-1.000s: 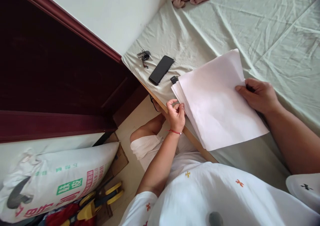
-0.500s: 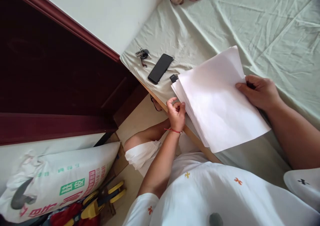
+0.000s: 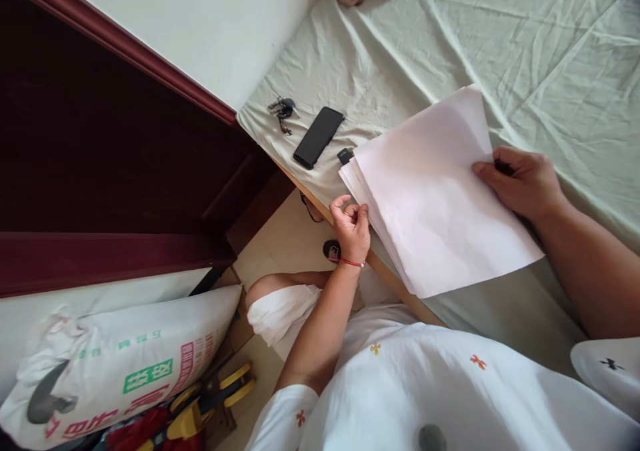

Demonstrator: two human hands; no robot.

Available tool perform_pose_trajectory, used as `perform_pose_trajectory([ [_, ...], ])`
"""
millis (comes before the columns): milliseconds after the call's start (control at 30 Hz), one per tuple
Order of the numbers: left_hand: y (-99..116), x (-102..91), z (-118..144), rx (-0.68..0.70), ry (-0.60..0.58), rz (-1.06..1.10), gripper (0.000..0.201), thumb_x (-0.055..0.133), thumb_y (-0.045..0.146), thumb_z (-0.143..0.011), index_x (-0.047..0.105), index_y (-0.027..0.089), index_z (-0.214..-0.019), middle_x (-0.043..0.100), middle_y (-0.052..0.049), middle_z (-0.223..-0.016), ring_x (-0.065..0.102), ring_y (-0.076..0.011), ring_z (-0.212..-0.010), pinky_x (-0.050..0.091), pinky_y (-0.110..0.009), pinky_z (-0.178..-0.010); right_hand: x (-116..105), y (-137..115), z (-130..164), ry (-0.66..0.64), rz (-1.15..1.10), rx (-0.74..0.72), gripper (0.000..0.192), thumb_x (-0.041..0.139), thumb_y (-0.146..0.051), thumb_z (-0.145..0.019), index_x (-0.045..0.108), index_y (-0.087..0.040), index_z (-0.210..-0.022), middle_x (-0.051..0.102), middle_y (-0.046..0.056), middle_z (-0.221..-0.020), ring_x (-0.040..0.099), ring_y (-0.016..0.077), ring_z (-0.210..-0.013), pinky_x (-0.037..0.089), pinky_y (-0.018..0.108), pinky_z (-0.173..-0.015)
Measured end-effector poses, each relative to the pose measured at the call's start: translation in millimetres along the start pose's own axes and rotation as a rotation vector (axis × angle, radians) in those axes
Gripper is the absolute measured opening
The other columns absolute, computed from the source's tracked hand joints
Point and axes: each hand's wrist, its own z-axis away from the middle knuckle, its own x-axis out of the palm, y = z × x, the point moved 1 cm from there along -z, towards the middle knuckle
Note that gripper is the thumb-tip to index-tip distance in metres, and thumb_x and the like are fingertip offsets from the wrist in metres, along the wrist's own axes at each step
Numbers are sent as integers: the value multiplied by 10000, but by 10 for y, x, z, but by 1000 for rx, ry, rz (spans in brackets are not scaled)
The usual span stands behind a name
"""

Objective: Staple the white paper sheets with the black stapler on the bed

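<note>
Not much has changed over the last second: the stack of white paper [image 3: 435,191] is still held on the bed [image 3: 550,51] by the right hand [image 3: 520,184], fingers closed on its far edge, while its near corner stays pinched by the left hand [image 3: 351,228], so it's still just being sorted.

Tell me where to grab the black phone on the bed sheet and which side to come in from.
Take the black phone across its two long edges near the middle, coming straight down from above. It lies flat, screen up, on the sheet, so only the thin sides offer a pinch. The keys lie apart beyond its far corner, and the paper stack sits clear on the other side, so both long edges look free.
</note>
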Motion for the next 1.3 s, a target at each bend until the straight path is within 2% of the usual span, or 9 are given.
perform_pose_trajectory([
  [167, -16, -7, -3, 22, -2, 38, 501, 763, 562, -909, 439, 253, -1133, 510, 92, -680, 498, -97, -569, 401, -238, -595, 8, 41, -25, 53, -26, 27, 257, 680, -431, -847, 597, -212, -743, 461, -20, -646, 396, 124, -624, 313, 314, -601],
  [433, -30, -6, -6, 44, -26, 59, 487, 763, 547, -914, 442, 248, -1124, 523, 91, -688, 512, -89, -565, 408, -222, -591, 22, 63, -39, 32, -7, -1, 290, 666, -424, -835, 525, -220, -687, 396, -30, -620, 353, 121, -601, 292, 323, -582],
  [700, -49, 7, -7, 46, -20, 65, 475, 766, 512, -918, 444, 250, -1150, 531, 96, -686, 521, -86, -560, 414, -218, -594, 26, 82, -45, 29, -46, 0, 287, 683, -441, -842, 561, -216, -710, 413, -27, -631, 353, 121, -605, 278, 324, -574],
  [900, -22, -5, -16, 32, -10, 3, 477, 767, 509, -922, 444, 250, -1158, 584, 78, -705, 543, -97, -564, 429, -238, -602, 21, 73, -59, 20, -35, -16, 305, 678, -426, -847, 524, -217, -686, 408, -23, -630, 358, 125, -613, 284, 331, -589],
  [1067, -64, -16, -22, 58, -32, 25, 435, 747, 460, -939, 441, 254, -1169, 532, 94, -692, 525, -97, -567, 443, -233, -619, 34, 78, -65, 21, -42, -35, 301, 676, -424, -843, 519, -220, -686, 387, -24, -633, 338, 125, -608, 273, 336, -579],
  [1300, -137, -17, -31, 69, -37, 69, 438, 749, 452, -935, 438, 255, -1174, 539, 86, -712, 528, -95, -570, 432, -224, -599, 43, 129, -85, 6, -32, -41, 267, 684, -419, -856, 561, -220, -727, 428, -21, -651, 373, 134, -626, 298, 339, -601],
])
